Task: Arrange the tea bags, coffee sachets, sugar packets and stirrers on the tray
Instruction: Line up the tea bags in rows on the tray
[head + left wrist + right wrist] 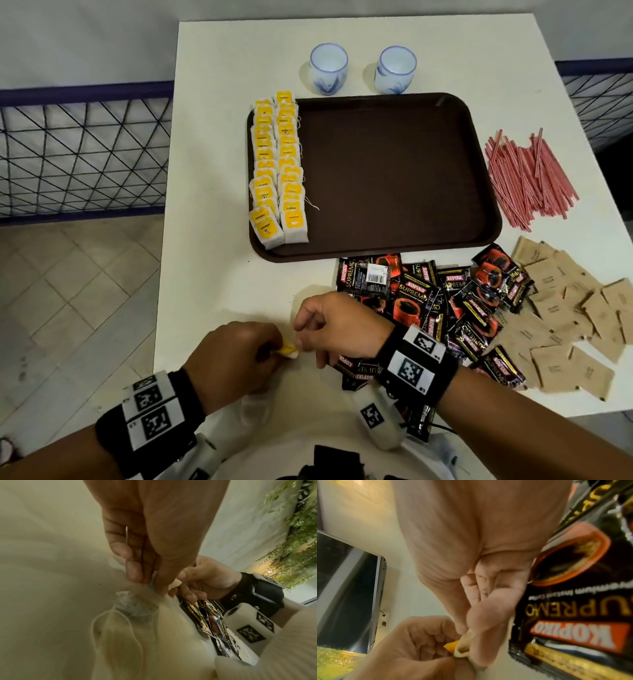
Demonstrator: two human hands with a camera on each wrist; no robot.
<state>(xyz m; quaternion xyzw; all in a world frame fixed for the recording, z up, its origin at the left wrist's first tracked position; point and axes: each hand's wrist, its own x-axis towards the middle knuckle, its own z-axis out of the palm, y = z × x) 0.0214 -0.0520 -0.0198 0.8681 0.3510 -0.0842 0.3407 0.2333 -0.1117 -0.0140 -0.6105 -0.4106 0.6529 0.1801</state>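
Note:
Both hands meet at the table's front edge over one tea bag (pixel 287 351) with a yellow tag. My left hand (pixel 272 354) pinches it from the left and my right hand (pixel 301 342) pinches its tag from the right. In the left wrist view the pouch (pixel 135 608) and its looped string hang below my left hand (pixel 147 584). The right wrist view shows my right hand (pixel 467 647) pinching the folded tag (pixel 462 649). Two columns of tea bags (pixel 277 168) line the left side of the brown tray (pixel 394 164).
Black coffee sachets (pixel 428 301) lie piled in front of the tray, partly under my right wrist. Brown sugar packets (pixel 575 308) spread at the right front. Red stirrers (pixel 527 178) lie right of the tray. Two white cups (pixel 363 68) stand behind it.

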